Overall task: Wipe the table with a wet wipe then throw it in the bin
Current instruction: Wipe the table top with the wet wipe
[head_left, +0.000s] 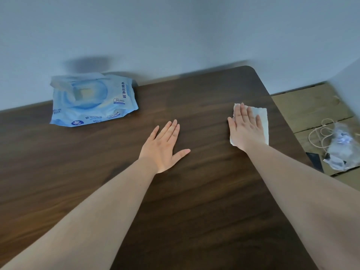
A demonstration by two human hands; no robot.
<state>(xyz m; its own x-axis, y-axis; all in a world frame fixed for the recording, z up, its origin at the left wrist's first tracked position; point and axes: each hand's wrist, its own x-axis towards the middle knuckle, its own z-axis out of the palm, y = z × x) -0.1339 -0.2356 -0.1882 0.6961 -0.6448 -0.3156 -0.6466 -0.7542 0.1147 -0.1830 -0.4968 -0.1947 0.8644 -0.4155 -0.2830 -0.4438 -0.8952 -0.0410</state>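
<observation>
A white wet wipe (262, 117) lies spread on the dark wooden table (194, 191) near its far right corner. My right hand (245, 129) presses flat on the wipe, fingers together and pointing away; the wipe shows past the fingertips and along the right side. My left hand (165, 147) rests flat on the bare table at the middle, fingers extended, thumb out, holding nothing. A light blue pack of wet wipes (91, 100) sits at the far left against the wall, its lid flap raised. No bin is recognisable in view.
A pale wall (175, 36) runs behind the table. To the right, below the table edge, lie brown cardboard (311, 108), a clear plastic bag (341, 147) and a coiled pale cord (319, 137). The table's right edge runs close to my right hand.
</observation>
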